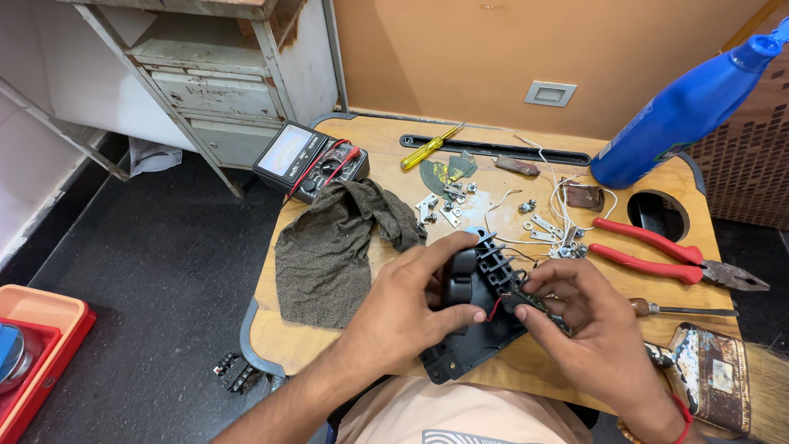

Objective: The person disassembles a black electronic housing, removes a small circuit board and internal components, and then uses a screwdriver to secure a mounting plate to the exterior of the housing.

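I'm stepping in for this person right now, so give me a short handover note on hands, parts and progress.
Left hand grips the black plastic housing on the wooden table.
Right hand pinches a small dark part with a red wire at the housing's edge.
Done: housing is opened; screws and metal brackets lie loose.
Left: the part looks not yet seated; brackets remain off.
Pliers, yellow screwdriver and meter lie nearby.

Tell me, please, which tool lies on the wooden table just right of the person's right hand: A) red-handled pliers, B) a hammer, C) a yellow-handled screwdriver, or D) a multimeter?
A: the red-handled pliers lie on the table beside the right hand; the screwdriver and multimeter lie farther back.
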